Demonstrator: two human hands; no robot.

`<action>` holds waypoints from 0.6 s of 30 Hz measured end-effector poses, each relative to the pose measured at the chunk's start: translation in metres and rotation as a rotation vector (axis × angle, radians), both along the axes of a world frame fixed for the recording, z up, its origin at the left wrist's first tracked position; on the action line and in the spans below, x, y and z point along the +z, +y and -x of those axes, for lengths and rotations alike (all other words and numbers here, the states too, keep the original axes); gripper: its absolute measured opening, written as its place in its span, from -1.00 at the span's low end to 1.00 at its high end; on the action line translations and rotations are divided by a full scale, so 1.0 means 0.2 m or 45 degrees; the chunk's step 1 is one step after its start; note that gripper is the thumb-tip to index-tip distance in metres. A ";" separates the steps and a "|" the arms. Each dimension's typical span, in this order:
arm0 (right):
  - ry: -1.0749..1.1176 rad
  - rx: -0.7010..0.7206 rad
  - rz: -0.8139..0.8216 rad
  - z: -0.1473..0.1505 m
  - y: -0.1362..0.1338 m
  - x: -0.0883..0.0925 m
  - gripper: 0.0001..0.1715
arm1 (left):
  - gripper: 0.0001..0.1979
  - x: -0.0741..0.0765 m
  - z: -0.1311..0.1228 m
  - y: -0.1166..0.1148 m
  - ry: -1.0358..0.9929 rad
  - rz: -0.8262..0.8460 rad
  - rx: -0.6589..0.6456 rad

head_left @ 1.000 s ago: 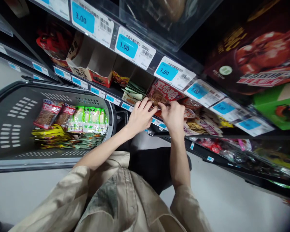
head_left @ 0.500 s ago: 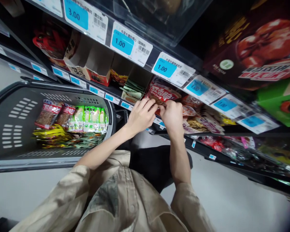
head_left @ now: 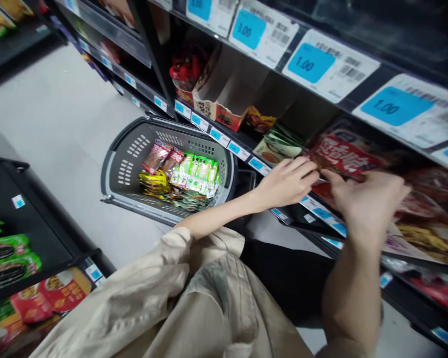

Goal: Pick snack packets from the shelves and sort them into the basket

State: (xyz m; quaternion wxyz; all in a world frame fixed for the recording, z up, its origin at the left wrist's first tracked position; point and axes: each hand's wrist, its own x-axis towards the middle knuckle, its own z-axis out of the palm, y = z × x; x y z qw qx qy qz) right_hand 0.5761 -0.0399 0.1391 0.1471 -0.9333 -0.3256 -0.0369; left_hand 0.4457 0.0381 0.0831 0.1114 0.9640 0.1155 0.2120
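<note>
A red and brown snack packet (head_left: 345, 151) with white lettering lies on the lower shelf, under the price rail. My left hand (head_left: 293, 181) is closed at its left front edge, with the fingers curled in. At the near edge my right hand (head_left: 369, 204) grips it, thumb pointing left and fingers bent over. The fingertips of both hands are partly hidden. Just left of my left hand stand green snack packets (head_left: 280, 141) in a box. To the left on the floor is a grey shopping basket (head_left: 125, 166) holding red-brown packets (head_left: 157, 156), green-white packets (head_left: 197, 171) and yellow packets (head_left: 153, 184).
The upper shelf's price rail (head_left: 324, 64) runs close above my hands. Open cardboard boxes (head_left: 229, 112) line the lower shelf further left. Behind the basket, at lower left, is another rack (head_left: 33, 219) with packaged food. Pale floor (head_left: 70, 129) lies between the racks.
The view has swung left and moved nearer the shelf, so the basket and hands appear further right. Both hands stay at the same red and brown packet.
</note>
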 end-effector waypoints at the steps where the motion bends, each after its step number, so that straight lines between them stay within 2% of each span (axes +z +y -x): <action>1: 0.001 0.017 0.010 0.00 0.01 -0.01 -0.15 | -0.63 0.01 0.00 0.00 0.017 -0.006 -0.005; 4: 0.051 0.048 0.025 -0.02 0.01 -0.03 -0.08 | -0.63 0.05 0.02 -0.01 0.060 -0.002 -0.017; 7: 0.110 0.059 -0.047 -0.04 0.00 -0.03 -0.08 | -0.62 0.09 0.06 -0.03 0.081 0.005 -0.037; 10: 0.115 -0.003 -0.177 -0.05 -0.01 -0.06 -0.10 | -0.63 0.10 0.18 -0.02 0.028 0.010 -0.107; 12: 0.066 -0.081 -0.212 -0.05 0.00 -0.09 -0.11 | -0.63 0.07 0.31 0.04 -0.039 0.041 -0.106; 15: 0.003 -0.162 -0.142 -0.05 0.01 -0.13 -0.05 | -0.64 -0.02 0.58 0.21 -0.124 0.120 0.087; 18: 0.026 -0.165 -0.089 -0.06 0.04 -0.16 -0.01 | -0.68 -0.14 0.91 0.45 -0.088 0.195 0.466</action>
